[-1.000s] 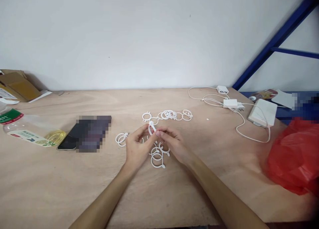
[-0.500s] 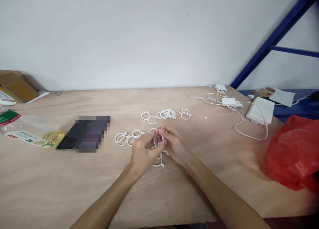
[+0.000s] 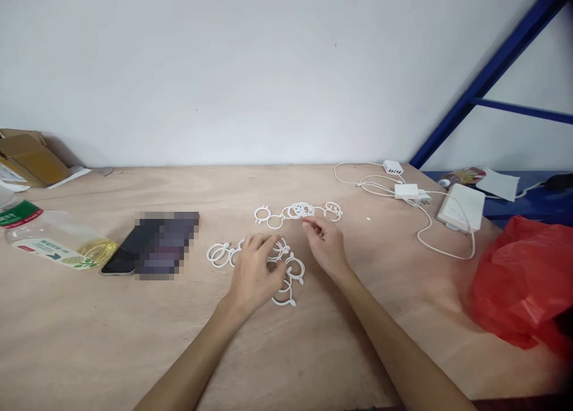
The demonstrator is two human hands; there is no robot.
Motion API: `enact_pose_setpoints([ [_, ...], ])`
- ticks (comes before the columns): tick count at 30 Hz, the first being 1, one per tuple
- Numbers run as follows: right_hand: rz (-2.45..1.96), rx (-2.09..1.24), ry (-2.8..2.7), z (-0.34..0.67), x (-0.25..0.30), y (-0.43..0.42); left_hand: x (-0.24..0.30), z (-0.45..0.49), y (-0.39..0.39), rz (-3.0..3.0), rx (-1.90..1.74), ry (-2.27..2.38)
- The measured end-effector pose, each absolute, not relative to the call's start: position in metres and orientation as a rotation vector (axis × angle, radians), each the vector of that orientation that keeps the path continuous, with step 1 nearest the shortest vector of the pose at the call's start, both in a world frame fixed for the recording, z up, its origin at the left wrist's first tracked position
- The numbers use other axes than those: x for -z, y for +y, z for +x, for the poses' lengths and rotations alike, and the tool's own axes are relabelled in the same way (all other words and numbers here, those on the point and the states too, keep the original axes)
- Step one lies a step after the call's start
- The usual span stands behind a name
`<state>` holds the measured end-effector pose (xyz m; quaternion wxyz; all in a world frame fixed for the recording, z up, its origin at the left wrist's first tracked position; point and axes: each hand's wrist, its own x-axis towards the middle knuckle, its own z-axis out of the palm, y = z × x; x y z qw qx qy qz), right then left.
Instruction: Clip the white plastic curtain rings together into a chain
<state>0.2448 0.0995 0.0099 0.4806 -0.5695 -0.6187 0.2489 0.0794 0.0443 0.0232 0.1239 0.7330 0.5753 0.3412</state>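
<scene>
My left hand [image 3: 256, 269] hovers over or rests on a near cluster of thin white plastic rings [image 3: 293, 302], its thumb apart from its fingers. Small tabs stick out from these rings, and part of the cluster lies beneath the hand. My right hand [image 3: 327, 247] is at the front edge of a farther row of similar white rings [image 3: 301, 209]. Its thumb and index finger come together there in a pinch. Whatever sits between those fingertips is too small to make out.
Left on the wooden table [image 3: 250, 357] are a clear bottle [image 3: 58, 251], a phone [image 3: 120, 257] beside a blurred patch, and a cardboard box [image 3: 38, 159]. On the right lie white chargers [image 3: 406, 191] with cables, a white box [image 3: 461, 206] and a red plastic bag [image 3: 528, 280].
Both hands were together round a white ring with a pinkish piece. They have parted: my right hand moved away to the far row, while my left hand opened over the near cluster.
</scene>
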Motion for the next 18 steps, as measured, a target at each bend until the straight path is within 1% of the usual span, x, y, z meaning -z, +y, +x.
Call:
enact_pose_setpoints([
  [4, -1.560, -0.131, -1.873, 0.248, -0.001, 0.117, -0.021, 0.080, 0.044, 2.191, -0.873, 1.619],
  [6, -1.646, 0.011, -1.987, 0.244, -0.002, 0.125, -0.021, 0.081, 0.044, 2.196, -0.876, 1.598],
  [9, -1.701, 0.132, -2.113, 0.238, -0.004, 0.134, -0.021, 0.081, 0.044, 2.179, -0.898, 1.593],
  [12, -1.662, 0.202, -2.183, 0.237, -0.003, 0.141, -0.022, 0.080, 0.044, 2.145, -0.921, 1.594],
  [14, -1.630, 0.191, -2.172, 0.239, 0.000, 0.145, -0.023, 0.080, 0.044, 2.134, -0.934, 1.601],
  [18, -1.568, -0.041, -1.995, 0.250, 0.000, 0.145, -0.026, 0.080, 0.044, 2.112, -0.961, 1.626],
])
